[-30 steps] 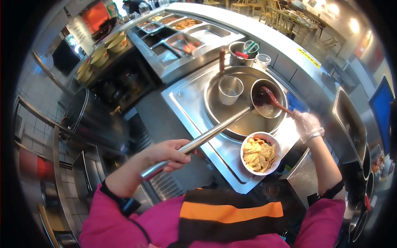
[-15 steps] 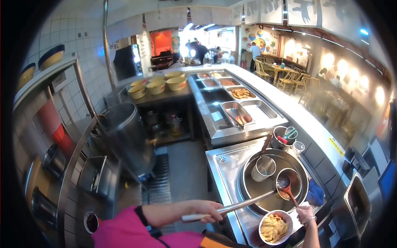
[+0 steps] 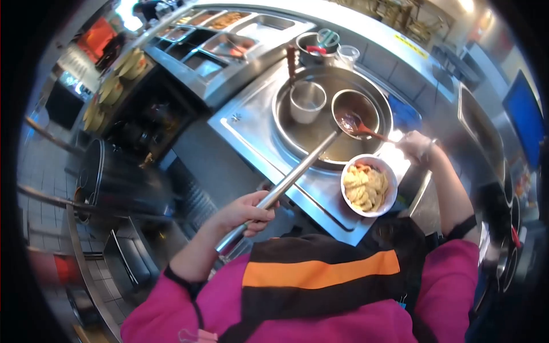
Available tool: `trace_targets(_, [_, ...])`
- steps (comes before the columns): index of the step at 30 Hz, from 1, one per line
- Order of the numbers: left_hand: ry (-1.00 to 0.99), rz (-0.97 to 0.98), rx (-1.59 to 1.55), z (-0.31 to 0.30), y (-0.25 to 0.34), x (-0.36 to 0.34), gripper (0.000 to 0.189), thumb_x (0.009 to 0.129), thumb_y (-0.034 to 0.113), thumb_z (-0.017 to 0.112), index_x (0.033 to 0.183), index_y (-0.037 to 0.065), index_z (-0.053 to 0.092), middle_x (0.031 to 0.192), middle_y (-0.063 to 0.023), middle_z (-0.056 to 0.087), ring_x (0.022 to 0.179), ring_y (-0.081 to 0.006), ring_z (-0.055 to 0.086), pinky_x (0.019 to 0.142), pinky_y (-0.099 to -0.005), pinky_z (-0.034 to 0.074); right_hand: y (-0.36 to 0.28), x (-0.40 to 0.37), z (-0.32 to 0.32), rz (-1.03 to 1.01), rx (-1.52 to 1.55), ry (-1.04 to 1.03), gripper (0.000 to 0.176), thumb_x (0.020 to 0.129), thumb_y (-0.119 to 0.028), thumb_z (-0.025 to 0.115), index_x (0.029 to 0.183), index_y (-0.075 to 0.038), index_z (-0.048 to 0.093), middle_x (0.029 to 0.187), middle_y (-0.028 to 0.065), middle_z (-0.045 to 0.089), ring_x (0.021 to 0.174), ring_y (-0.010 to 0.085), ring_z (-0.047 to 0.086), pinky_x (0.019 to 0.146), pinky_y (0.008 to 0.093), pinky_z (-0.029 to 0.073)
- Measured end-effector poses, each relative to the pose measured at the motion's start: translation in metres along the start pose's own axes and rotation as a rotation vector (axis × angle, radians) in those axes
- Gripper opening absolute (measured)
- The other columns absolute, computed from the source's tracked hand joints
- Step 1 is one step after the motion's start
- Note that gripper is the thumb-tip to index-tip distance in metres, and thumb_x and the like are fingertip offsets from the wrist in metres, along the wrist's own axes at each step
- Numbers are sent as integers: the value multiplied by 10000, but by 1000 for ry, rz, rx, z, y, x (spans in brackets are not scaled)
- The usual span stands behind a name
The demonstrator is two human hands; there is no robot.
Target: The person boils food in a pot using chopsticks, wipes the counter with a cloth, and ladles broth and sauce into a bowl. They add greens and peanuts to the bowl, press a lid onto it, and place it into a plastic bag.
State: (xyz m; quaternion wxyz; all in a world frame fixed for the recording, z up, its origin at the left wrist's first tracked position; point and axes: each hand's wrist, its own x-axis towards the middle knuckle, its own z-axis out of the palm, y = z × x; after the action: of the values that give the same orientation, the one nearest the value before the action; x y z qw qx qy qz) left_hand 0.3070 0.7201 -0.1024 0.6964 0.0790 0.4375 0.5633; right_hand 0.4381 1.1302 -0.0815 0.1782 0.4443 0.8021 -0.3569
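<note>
- Left hand (image 3: 246, 214): bare, fingers wrapped round the long tubular steel handle (image 3: 291, 177).
- Small steel cup (image 3: 307, 102): stands upright inside the wide round steel basin (image 3: 309, 132).
- Round steel ladle bowl (image 3: 355, 107): at the handle's far end, over the basin.
- Red plastic spoon (image 3: 369, 132): tip inside the ladle bowl.
- White round bowl of pale food (image 3: 369, 186): on the steel counter (image 3: 251, 131), just beside the basin.
- Right hand (image 3: 417, 146): clear-gloved, fingers closed on the spoon's handle.

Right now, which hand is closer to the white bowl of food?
Right. The gloved right hand, holding the red spoon, sits just beyond the white bowl at its far right rim. The left hand grips the ladle handle well off to the left.
</note>
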Motion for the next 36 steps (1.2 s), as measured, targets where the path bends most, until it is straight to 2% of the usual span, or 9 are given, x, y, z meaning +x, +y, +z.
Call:
trace_targets(4, [-9,-17,-40,-5,2,2,211,817,2,491,1015,6,417,633,-22,429,363,-38,359,294,-163,326,25,4,28,-77,317,18,236,723,-214,618,830,-4,634,548,51,532,390,103,463,344,253,369])
trace_targets(6, [-44,-23,-108,-7,1,2,226,816,0,491,1027,-2,411,626,-24,424,360,-41,361,295,-162,327,25,-3,39,-279,-279,395,241,740,-254,552,902,-96,636,700,106,616,671,243,599,638,341,459])
trace_targets(8, [-53,-34,-140,-5,2,2,235,813,-4,491,1033,-8,406,628,-27,423,362,-42,364,296,-163,329,26,-20,44,-406,-383,621,190,748,-247,530,873,-140,623,783,106,608,747,288,587,667,381,450])
trace_targets(14, [-72,-42,-159,3,2,8,266,803,-17,494,1049,-21,394,627,-32,420,373,-43,380,299,-165,335,56,-11,41,-619,-789,894,165,813,-165,450,881,-99,586,675,94,598,634,249,604,531,395,450])
trace_targets(18, [-3,-23,-120,12,0,6,278,791,-15,515,1044,-17,401,638,-28,426,374,-40,373,297,-170,331,60,-13,33,-485,-820,730,196,789,-147,486,964,-136,572,704,113,590,671,280,592,554,388,465])
trace_targets(25, [-19,-60,-230,36,2,9,274,785,-25,525,1036,-12,417,601,-32,436,391,-70,406,314,-186,343,62,-46,-7,-302,-162,540,208,723,-248,601,893,-140,654,798,111,629,731,258,603,684,317,476])
trace_targets(30, [-26,-44,-282,49,-4,7,331,776,-21,530,1076,1,391,662,-59,440,403,-77,395,321,-193,344,102,-84,-94,-299,622,280,247,716,-220,659,873,-30,641,604,23,555,448,87,495,396,215,398])
trace_targets(34, [38,32,-78,68,-7,0,327,831,57,495,1137,-21,410,777,-38,512,460,-48,447,363,-149,377,151,-117,-163,-234,582,513,296,699,-259,703,865,-23,638,595,4,549,448,57,481,384,187,380])
trace_targets(36, [242,26,-11,101,-3,-1,326,822,16,487,1131,-7,386,679,12,419,393,-7,313,294,-126,253,189,-108,-189,-350,591,529,273,678,-222,702,861,-29,642,594,1,554,448,54,476,387,184,369])
